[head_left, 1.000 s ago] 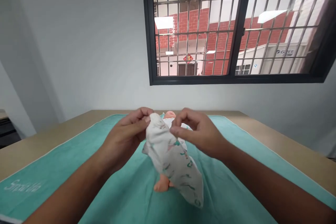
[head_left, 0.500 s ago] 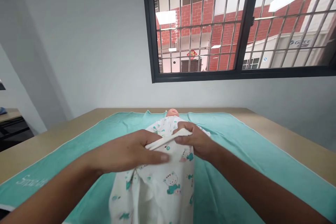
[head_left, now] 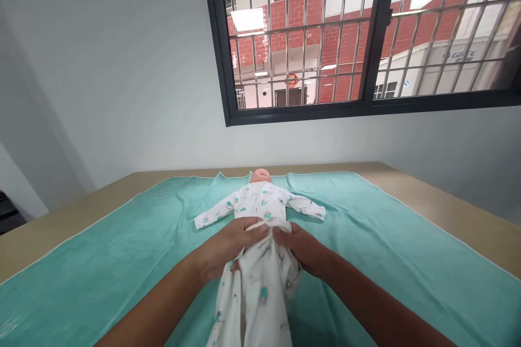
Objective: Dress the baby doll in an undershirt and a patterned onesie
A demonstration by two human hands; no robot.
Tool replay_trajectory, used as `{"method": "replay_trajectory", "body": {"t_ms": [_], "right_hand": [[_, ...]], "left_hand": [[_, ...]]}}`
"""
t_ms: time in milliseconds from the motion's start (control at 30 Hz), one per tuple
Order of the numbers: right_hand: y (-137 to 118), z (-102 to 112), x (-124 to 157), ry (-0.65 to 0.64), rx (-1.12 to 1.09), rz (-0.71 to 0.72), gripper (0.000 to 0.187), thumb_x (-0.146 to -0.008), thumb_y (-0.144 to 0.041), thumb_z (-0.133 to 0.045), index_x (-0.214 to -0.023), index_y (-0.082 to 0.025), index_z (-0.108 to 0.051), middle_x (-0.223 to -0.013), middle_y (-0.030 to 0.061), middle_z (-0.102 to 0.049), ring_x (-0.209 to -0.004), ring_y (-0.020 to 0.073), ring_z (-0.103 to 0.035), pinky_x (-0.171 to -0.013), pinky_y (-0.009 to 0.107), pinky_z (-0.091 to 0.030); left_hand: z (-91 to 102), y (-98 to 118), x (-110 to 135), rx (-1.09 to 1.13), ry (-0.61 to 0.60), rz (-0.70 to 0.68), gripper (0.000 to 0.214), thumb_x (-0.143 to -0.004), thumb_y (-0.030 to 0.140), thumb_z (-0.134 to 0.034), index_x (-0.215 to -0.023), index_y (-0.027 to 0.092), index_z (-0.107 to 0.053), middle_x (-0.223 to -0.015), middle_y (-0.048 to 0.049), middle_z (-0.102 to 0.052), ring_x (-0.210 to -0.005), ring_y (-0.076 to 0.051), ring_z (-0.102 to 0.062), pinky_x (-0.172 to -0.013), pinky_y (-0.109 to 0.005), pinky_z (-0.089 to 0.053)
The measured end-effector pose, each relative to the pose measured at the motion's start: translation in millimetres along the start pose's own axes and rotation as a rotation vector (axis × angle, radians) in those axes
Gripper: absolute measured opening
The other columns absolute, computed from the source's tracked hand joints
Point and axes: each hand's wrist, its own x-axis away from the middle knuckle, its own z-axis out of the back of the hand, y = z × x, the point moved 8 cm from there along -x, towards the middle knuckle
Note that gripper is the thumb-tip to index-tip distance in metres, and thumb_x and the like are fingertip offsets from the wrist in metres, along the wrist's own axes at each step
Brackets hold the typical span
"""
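A pair of white baby pants (head_left: 262, 295) with a green animal print hangs bunched from both my hands, its waistband uppermost. My left hand (head_left: 223, 249) grips the waistband on one side, thumb on top. On the other side my right hand (head_left: 305, 246) pinches the same band, close to the left. Just beyond my hands a baby doll (head_left: 260, 175) lies on its back, dressed in a matching long-sleeved top (head_left: 260, 196) with the sleeves spread out. The doll's lower body is hidden behind my hands and the pants.
A green towel (head_left: 134, 249) with some creases lies under the doll and covers most of the wooden table (head_left: 427, 195). Behind the table is a grey wall (head_left: 142, 92) with a barred window (head_left: 301, 38).
My hands have drawn closer together and lower, gathering the waistband, which was stretched out between them. The pants have bunched up, and the doll's top and both sleeves now show. The view has shifted slightly.
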Motion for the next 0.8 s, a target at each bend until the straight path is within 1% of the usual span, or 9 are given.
{"method": "replay_trajectory", "body": {"t_ms": [100, 167, 267, 400, 467, 567, 700, 733, 800], "right_hand": [[9, 8, -7, 0.114, -0.194, 0.053, 0.049, -0.079, -0.055, -0.060, -0.101, -0.012, -0.065, -0.078, 0.0080, -0.070, -0.068, 0.0190, -0.064, -0.065, 0.032, -0.050], [18, 7, -9, 0.132, -0.270, 0.032, 0.054, -0.078, -0.059, -0.059, -0.104, -0.011, -0.064, -0.076, 0.0082, -0.070, -0.067, 0.0206, -0.065, -0.065, 0.033, -0.051], [20, 8, -3, 0.137, -0.241, 0.038, 0.053, -0.078, -0.060, -0.058, -0.103, -0.013, -0.065, -0.079, 0.0080, -0.070, -0.072, 0.0216, -0.066, -0.070, 0.035, -0.050], [22, -4, 8, -0.143, 0.070, -0.085, 0.042, -0.064, -0.046, -0.077, -0.091, -0.015, -0.070, -0.081, 0.0044, -0.070, -0.076, 0.0213, -0.064, -0.074, 0.033, -0.049], [26, -4, 11, -0.176, 0.117, -0.139, 0.037, -0.063, -0.041, -0.079, -0.089, -0.017, -0.071, -0.081, 0.0030, -0.070, -0.076, 0.0204, -0.064, -0.075, 0.032, -0.048], [25, 9, 7, 0.027, -0.003, -0.092, 0.034, -0.071, -0.045, -0.072, -0.090, -0.017, -0.071, -0.079, 0.0038, -0.070, -0.071, 0.0189, -0.063, -0.071, 0.031, -0.048], [21, 21, 6, 0.225, -0.161, -0.020, 0.041, -0.078, -0.050, -0.063, -0.101, -0.017, -0.066, -0.080, 0.0061, -0.070, -0.067, 0.0200, -0.064, -0.065, 0.034, -0.049], [19, 24, 6, 0.256, -0.161, -0.007, 0.041, -0.078, -0.051, -0.063, -0.102, -0.017, -0.066, -0.079, 0.0058, -0.070, -0.066, 0.0200, -0.064, -0.064, 0.034, -0.049], [19, 30, 5, 0.296, -0.111, 0.008, 0.042, -0.074, -0.052, -0.067, -0.097, -0.017, -0.066, -0.075, 0.0044, -0.070, -0.064, 0.0196, -0.063, -0.063, 0.033, -0.049]], "left_hand": [[11.8, -19, -18, -0.079, -0.072, 0.035, 0.027, -0.068, 0.035, -0.075, -0.074, 0.013, -0.061, -0.052, 0.0052, -0.047, -0.043, -0.004, -0.033, -0.044, -0.020, -0.028], [24.0, -30, -30, -0.047, -0.002, 0.009, 0.027, -0.066, 0.033, -0.076, -0.072, 0.012, -0.061, -0.054, 0.0036, -0.050, -0.046, -0.006, -0.039, -0.047, -0.020, -0.032], [36.3, -42, -38, 0.213, 0.155, -0.054, 0.031, -0.068, 0.033, -0.074, -0.088, 0.013, -0.061, -0.069, -0.0019, -0.060, -0.058, -0.012, -0.054, -0.057, -0.024, -0.044], [32.3, -50, -30, 0.419, 0.251, -0.048, 0.035, -0.069, 0.030, -0.075, -0.098, 0.018, -0.059, -0.075, -0.0018, -0.063, -0.066, -0.015, -0.060, -0.063, -0.026, -0.047], [27.2, -49, -23, 0.437, 0.242, -0.034, 0.034, -0.072, 0.033, -0.073, -0.099, 0.017, -0.060, -0.075, -0.0022, -0.063, -0.066, -0.015, -0.060, -0.063, -0.026, -0.047], [16.6, -46, -16, 0.387, 0.111, -0.014, 0.036, -0.074, 0.037, -0.071, -0.100, 0.014, -0.062, -0.074, -0.0043, -0.063, -0.061, -0.014, -0.057, -0.060, -0.026, -0.045], [-0.3, -67, -12, 0.091, -0.152, 0.146, 0.024, -0.062, 0.026, -0.079, -0.075, 0.012, -0.065, -0.056, 0.0012, -0.056, -0.044, -0.007, -0.043, -0.044, -0.020, -0.030], [-0.5, -70, -13, 0.071, -0.160, 0.146, 0.022, -0.063, 0.026, -0.079, -0.071, 0.011, -0.065, -0.055, 0.0010, -0.056, -0.045, -0.007, -0.044, -0.044, -0.020, -0.030], [5.2, -70, -16, 0.152, -0.075, 0.079, 0.023, -0.071, 0.032, -0.073, -0.072, 0.011, -0.064, -0.060, -0.0017, -0.059, -0.052, -0.010, -0.051, -0.051, -0.022, -0.038]]}}
